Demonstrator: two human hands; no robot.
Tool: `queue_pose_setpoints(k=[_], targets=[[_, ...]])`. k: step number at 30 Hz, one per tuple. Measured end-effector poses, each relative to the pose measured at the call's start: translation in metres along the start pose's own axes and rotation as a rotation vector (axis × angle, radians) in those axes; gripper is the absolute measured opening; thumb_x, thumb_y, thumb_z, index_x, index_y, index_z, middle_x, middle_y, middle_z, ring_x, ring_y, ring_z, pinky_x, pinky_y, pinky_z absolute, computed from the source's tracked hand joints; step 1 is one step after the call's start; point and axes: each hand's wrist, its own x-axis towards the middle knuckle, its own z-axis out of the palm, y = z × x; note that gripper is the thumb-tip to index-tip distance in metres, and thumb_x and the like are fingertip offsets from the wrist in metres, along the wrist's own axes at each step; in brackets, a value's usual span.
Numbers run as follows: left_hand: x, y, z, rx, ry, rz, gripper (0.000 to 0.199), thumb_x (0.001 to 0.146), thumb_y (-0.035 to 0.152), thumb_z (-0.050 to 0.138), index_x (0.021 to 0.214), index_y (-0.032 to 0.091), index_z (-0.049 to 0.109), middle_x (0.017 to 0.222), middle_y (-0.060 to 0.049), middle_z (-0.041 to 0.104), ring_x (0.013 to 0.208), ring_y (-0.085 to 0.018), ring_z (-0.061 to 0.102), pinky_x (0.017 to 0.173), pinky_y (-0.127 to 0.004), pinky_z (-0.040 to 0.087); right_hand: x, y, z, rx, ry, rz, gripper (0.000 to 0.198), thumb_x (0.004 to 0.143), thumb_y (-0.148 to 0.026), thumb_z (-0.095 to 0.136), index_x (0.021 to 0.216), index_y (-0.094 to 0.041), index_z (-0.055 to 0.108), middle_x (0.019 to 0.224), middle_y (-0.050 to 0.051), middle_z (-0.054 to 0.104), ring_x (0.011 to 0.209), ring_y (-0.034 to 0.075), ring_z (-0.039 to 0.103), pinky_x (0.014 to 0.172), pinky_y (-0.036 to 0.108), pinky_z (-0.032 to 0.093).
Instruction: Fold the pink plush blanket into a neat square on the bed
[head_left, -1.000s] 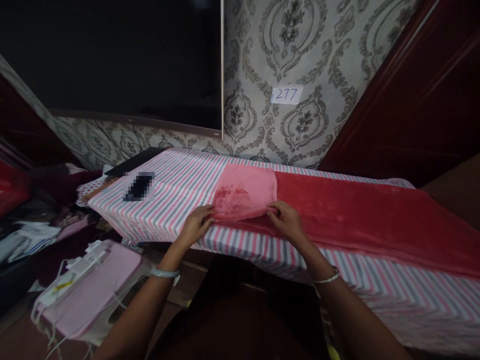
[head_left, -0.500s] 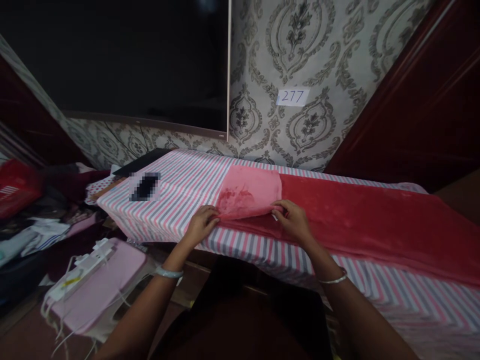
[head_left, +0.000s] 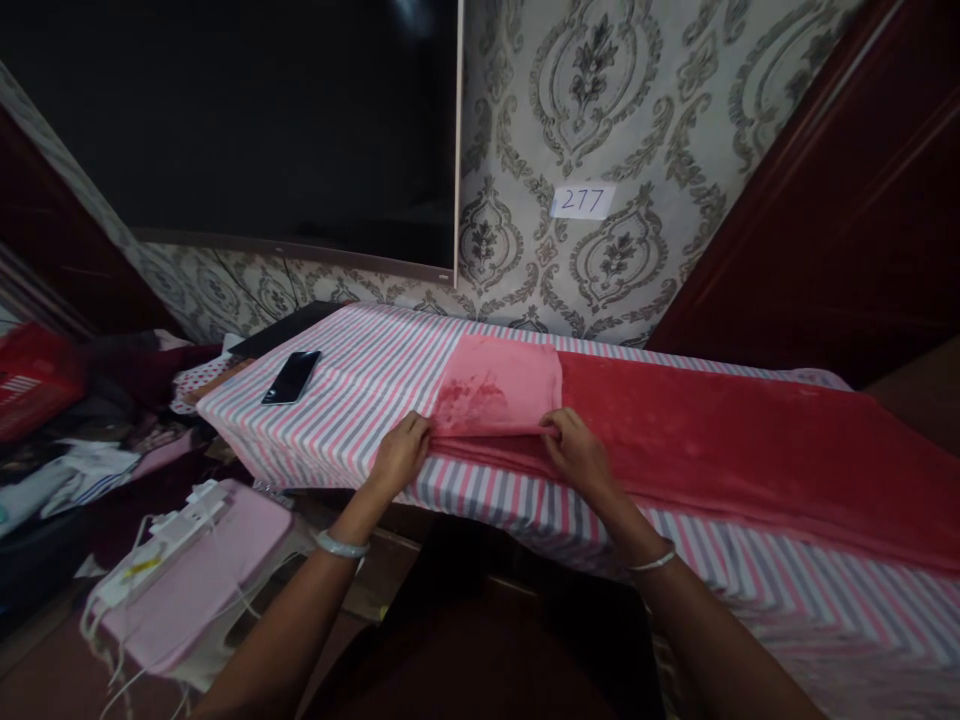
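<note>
A long red plush blanket [head_left: 735, 440] lies in a folded strip along the striped cloth [head_left: 352, 360]. Its left end is turned over to the right, showing a lighter pink underside [head_left: 502, 380] with darker smudges in the pile. My left hand [head_left: 401, 450] pinches the near left corner of the turned-over flap. At the flap's near right corner, my right hand [head_left: 577, 450] grips the edge between thumb and fingers. The flap's front edge runs nearly straight between both hands, with darker red layers under it.
A black phone [head_left: 292, 378] rests on the striped cloth at left. A large dark screen [head_left: 262, 130] hangs behind. Left of my legs, a pink stool [head_left: 202, 580] carries a power strip [head_left: 161, 550] with trailing cables. Piled clothes [head_left: 90, 470] lie farther left.
The flap's front edge, which sagged and bowed between my hands, is now straighter and flatter. My right hand has shifted slightly left; both hands keep their hold.
</note>
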Motion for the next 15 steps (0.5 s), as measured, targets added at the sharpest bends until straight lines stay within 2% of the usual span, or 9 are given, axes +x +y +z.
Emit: queue_pose_setpoints(k=[4, 7, 11, 15], targets=[[-0.004, -0.003, 0.001, 0.067, -0.083, 0.051, 0.021, 0.09, 0.013, 0.047, 0.101, 0.023, 0.062, 0.096, -0.006, 0.06, 0.085, -0.021, 0.062, 0.074, -0.032, 0.052, -0.025, 0.011, 0.008, -0.052, -0.04, -0.066, 0.026, 0.086, -0.009, 0.044, 0.099, -0.021, 0.062, 0.102, 0.01, 0.064, 0.094, 0.024, 0.062, 0.08, 0.034, 0.051], [-0.007, -0.006, 0.001, 0.068, -0.103, 0.075, 0.021, 0.089, 0.013, 0.047, 0.102, 0.023, 0.061, 0.096, -0.006, 0.059, 0.086, -0.021, 0.062, 0.075, -0.032, 0.051, -0.038, 0.018, 0.014, -0.034, -0.021, -0.111, 0.027, 0.086, -0.007, 0.045, 0.1, -0.021, 0.062, 0.103, 0.009, 0.064, 0.096, 0.023, 0.062, 0.081, 0.033, 0.052], [-0.005, -0.007, -0.003, 0.06, -0.107, 0.118, 0.02, 0.09, 0.014, 0.046, 0.102, 0.021, 0.06, 0.097, -0.007, 0.059, 0.086, -0.022, 0.062, 0.074, -0.033, 0.051, -0.042, 0.023, 0.017, 0.01, 0.008, -0.138, 0.029, 0.088, -0.006, 0.045, 0.105, -0.022, 0.063, 0.106, 0.009, 0.065, 0.1, 0.023, 0.063, 0.084, 0.035, 0.054], [0.001, -0.005, -0.007, 0.042, -0.085, 0.169, 0.019, 0.085, 0.012, 0.048, 0.098, 0.021, 0.059, 0.099, -0.009, 0.059, 0.091, -0.024, 0.06, 0.081, -0.037, 0.052, -0.042, 0.024, 0.013, 0.058, -0.016, -0.136, 0.03, 0.091, -0.009, 0.046, 0.111, -0.022, 0.064, 0.107, 0.01, 0.066, 0.102, 0.023, 0.064, 0.087, 0.037, 0.054]])
